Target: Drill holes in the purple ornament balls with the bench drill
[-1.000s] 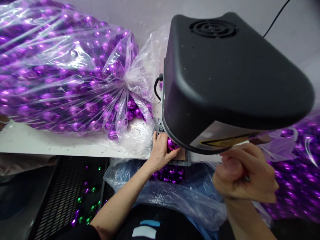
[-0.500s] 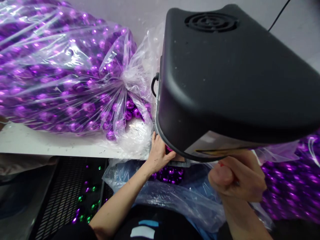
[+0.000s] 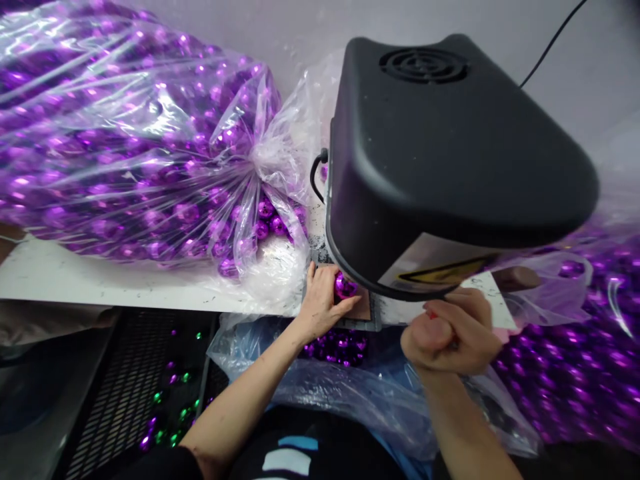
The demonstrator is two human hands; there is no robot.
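Note:
My left hand (image 3: 321, 297) reaches onto the base plate (image 3: 360, 308) of a black machine (image 3: 465, 153). Its thumb and fingers are closed around a shiny purple ball (image 3: 345, 285), which rests at the plate below the machine's housing. My right hand (image 3: 453, 333) is a closed fist in front of the housing, by the yellow-and-black warning label (image 3: 440, 268). A bit of red shows at its thumb, but whatever the fist grips is hidden.
A knotted clear bag (image 3: 125, 147) full of purple balls lies on the white table (image 3: 125, 283) at left. More purple balls (image 3: 570, 373) fill a bag at right. Below sit a black crate (image 3: 123, 373) with green and purple balls and an open plastic bag (image 3: 360, 393) at my lap.
The machine's housing now appears smaller and farther from me, so the purple ball and plate show more. My right fist has shifted left; my left hand stays nearly in place.

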